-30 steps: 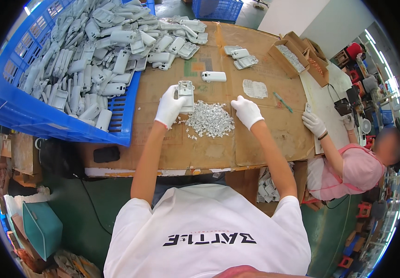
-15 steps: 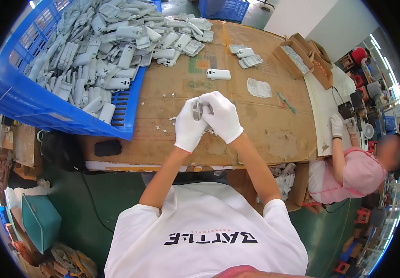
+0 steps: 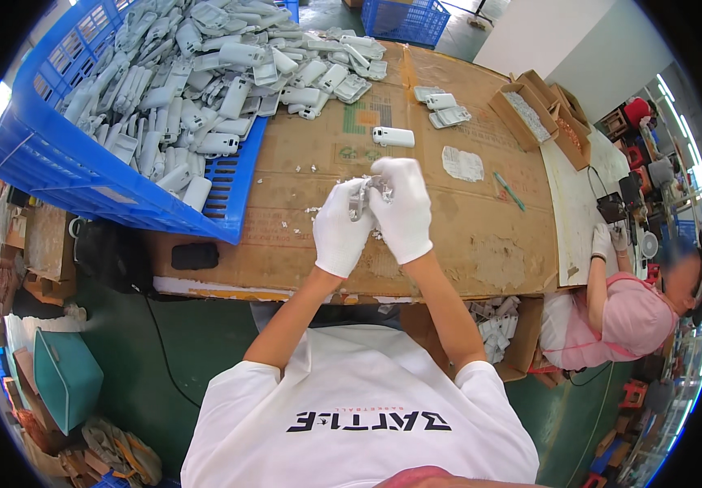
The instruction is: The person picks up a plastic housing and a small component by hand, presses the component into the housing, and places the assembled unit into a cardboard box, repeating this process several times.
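Above the cardboard-covered table (image 3: 481, 236), my white-gloved left hand (image 3: 341, 232) is closed around a small white-grey plastic casing (image 3: 358, 202), largely hidden by the gloves. My right hand (image 3: 404, 207), gloved too, presses its bent fingers against the casing's right side; what they pinch, if anything, is too small to make out. Small white scraps (image 3: 310, 210) lie on the cardboard around my hands. Beyond them rests a single white casing (image 3: 393, 137) with a dark cutout at one end.
A blue crate (image 3: 115, 195) tipped toward the table spills a heap of white casings (image 3: 237, 98). Several casings (image 3: 449, 116), a crumpled paper (image 3: 462, 163) and a teal tool (image 3: 510, 192) lie right. Small-parts cartons (image 3: 522, 114) stand farther off. A co-worker (image 3: 619, 317) sits right.
My right hand has shifted right and its fingers have lifted from over the casing, showing more of it. The left hand keeps hold. The view has shifted slightly.
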